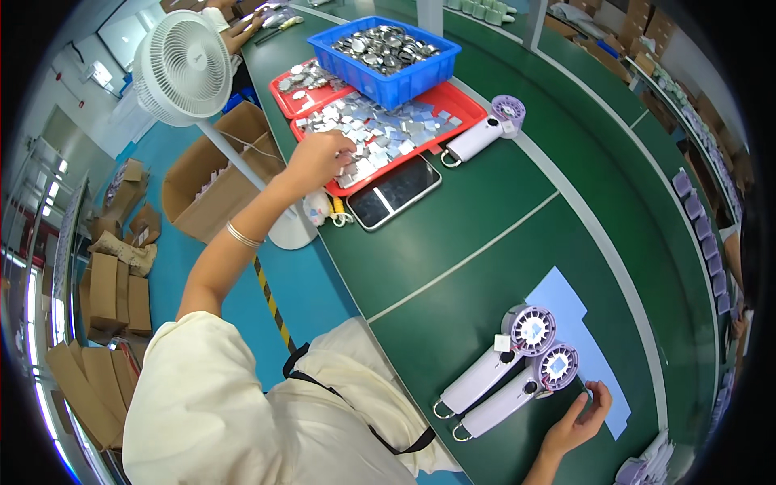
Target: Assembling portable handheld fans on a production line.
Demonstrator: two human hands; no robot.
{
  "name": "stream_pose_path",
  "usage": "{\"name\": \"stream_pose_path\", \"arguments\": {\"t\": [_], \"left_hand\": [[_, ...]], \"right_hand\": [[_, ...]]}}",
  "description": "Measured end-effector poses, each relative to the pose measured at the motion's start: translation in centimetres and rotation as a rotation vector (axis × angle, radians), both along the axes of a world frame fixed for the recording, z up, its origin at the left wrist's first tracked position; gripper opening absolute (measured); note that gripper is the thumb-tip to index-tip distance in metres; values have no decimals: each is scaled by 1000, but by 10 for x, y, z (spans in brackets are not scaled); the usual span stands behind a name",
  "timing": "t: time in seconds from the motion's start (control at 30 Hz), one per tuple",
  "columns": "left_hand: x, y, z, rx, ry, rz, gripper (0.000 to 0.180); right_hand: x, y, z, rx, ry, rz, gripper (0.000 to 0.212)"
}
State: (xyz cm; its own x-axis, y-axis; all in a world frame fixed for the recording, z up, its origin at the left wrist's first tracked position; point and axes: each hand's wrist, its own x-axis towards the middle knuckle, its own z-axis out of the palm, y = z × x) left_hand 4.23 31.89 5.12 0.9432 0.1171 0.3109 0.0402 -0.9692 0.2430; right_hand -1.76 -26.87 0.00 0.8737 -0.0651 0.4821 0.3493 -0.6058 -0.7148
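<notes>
My left hand [322, 159] reaches over the near left part of a red tray [398, 164] full of small white and silvery square pieces [360, 133]. Its fingers are curled and drawn together; whether a piece is between them is hidden. Two pale purple handheld fans [482, 382] lie side by side at the lower right, their round heads open to show the inner wheels. A small white square [503, 343] sits by the upper fan's head. Beside the lower fan's head [558, 365] rests my right hand [575, 422], fingers bent and thumb apart, over the edge of a light blue sheet [602, 368].
A blue bin [386, 81] of round metal parts stands on the tray. Nearby lie a phone [394, 192] and another handheld fan [485, 133]. A white standing fan [184, 69] and cardboard boxes [214, 174] flank the green table [453, 234]. Another person's arm [241, 34] shows beyond.
</notes>
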Motion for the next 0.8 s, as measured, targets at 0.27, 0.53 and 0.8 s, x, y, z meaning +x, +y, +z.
{"name": "stream_pose_path", "arguments": {"t": [0.27, 0.53, 0.8], "left_hand": [[-9, -64, 33, -744, -98, -107, 32], [-19, -247, 64, -963, 450, -1052, 40], [-13, -302, 52, -896, 655, -1236, 56]], "right_hand": [[0, -11, 11, -68, -181, -56, 32], [-40, 103, 107, -817, -365, 403, 37], [-52, 99, 120, -923, -266, 193, 34]]}}
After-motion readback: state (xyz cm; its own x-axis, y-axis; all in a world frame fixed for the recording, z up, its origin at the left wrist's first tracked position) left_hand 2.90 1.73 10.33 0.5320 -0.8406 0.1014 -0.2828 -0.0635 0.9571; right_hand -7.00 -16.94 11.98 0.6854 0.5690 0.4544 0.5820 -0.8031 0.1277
